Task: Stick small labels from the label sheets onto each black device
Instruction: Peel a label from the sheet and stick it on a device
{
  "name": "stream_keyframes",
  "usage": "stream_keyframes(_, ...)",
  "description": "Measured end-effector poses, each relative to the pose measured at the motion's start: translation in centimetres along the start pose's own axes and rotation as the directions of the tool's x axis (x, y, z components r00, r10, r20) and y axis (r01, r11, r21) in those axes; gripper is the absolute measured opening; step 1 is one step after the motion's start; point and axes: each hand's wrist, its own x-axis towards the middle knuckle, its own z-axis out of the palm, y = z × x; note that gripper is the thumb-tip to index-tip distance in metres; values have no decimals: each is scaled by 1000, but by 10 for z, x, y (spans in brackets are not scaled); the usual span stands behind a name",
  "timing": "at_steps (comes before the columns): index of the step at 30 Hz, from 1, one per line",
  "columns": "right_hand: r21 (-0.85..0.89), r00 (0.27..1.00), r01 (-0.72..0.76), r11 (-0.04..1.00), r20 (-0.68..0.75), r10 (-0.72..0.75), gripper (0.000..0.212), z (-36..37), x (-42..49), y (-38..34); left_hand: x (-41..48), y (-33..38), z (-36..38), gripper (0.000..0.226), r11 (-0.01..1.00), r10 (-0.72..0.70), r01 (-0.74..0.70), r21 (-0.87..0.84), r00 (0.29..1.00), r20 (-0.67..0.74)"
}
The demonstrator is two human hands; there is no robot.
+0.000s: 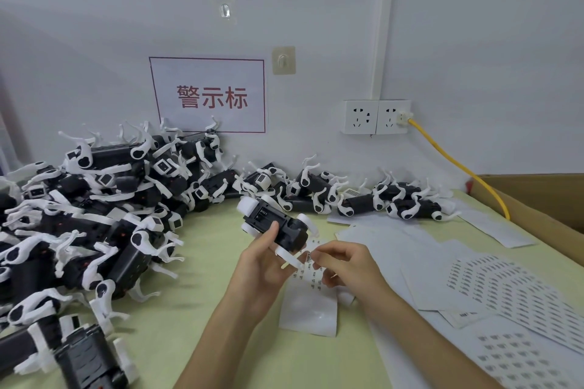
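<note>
Two bare forearms, nearest the lens, reach in from below. The left hand [259,268] grips the black device [290,232] by its body, clear of the pale green tabletop [202,294]. The right hand [347,262], just right of the device, pinches a label strip [308,309] below it. The device looks rigid and light, and its thin white limbs are probably fragile, so the body is the safer hold. Left of the device is a pile of devices [94,215], to its right are label sheets [505,287], and behind it is a white wall with a sign [208,95].
</note>
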Motion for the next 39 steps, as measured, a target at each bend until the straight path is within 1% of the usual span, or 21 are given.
stream_keyframes(4,16,1000,-30,999,-4,30,10,1,-1,-1,-2,0,2,37,1000,-5,4,-23,1000,-26)
stream_keyframes(9,49,999,-52,997,-14,53,8,3,-2,1,-5,4,8,59,1000,-18,19,15,997,-76)
stream_keyframes(13,51,998,-58,997,-22,59,9,3,-2,2,-4,2,8,65,998,-6,11,69,996,-84)
stream_keyframes(15,25,999,-39,999,-29,40,11,3,-2,1,-3,1,7,67,996,9,-2,93,997,-74)
stream_keyframes(17,-41,999,-12,999,-41,11,17,3,-1,2,-2,-1,6,66,992,24,-15,126,997,-73)
stream_keyframes(20,-137,998,35,990,-52,-42,25,4,0,2,-1,-4,6,63,977,77,-46,208,987,-142)
stream_keyframes(22,-117,995,63,991,-66,-71,23,4,-1,0,1,-5,4,58,970,120,-71,232,971,-205)
stream_keyframes(23,-87,992,86,993,-80,-93,21,3,-2,-1,1,-4,2,59,972,126,-75,221,965,-231)
stream_keyframes(25,-20,981,149,989,-122,-151,16,2,-3,-3,3,-4,0,62,982,111,-65,176,958,-265)
stream_keyframes(26,-1,974,180,984,-143,-178,14,2,-3,-4,4,-4,0,59,984,100,-54,168,955,-278)
stream_keyframes(27,4,966,208,978,-158,-205,19,2,-4,-5,4,-4,0,54,984,93,-43,173,954,-287)
stream_keyframes(28,-5,960,233,973,-156,-230,32,3,-4,-6,5,-5,0,48,982,89,-34,188,953,-291)
stream_keyframes(29,-24,958,254,967,-133,-255,50,3,-5,-6,4,-6,1,45,978,85,-26,206,954,-287)
stream_keyframes(31,-70,959,272,960,-55,-276,87,5,-6,-4,3,-9,4,47,968,78,-12,249,963,-258)
stream_keyframes(32,-86,962,268,959,-19,-271,99,8,-8,-3,3,-11,6,50,963,74,-7,268,968,-241)
stream_keyframes(34,-102,966,258,961,-8,-260,109,13,-10,-1,2,-12,9,50,957,62,-3,289,979,-196)
stream_keyframes(36,-81,964,254,964,-54,-259,110,15,-11,-1,3,-12,9,45,961,36,9,275,987,-158)
stream_keyframes(39,54,970,232,971,-92,-227,104,11,-9,-5,5,-9,6,47,983,-33,55,175,992,-124)
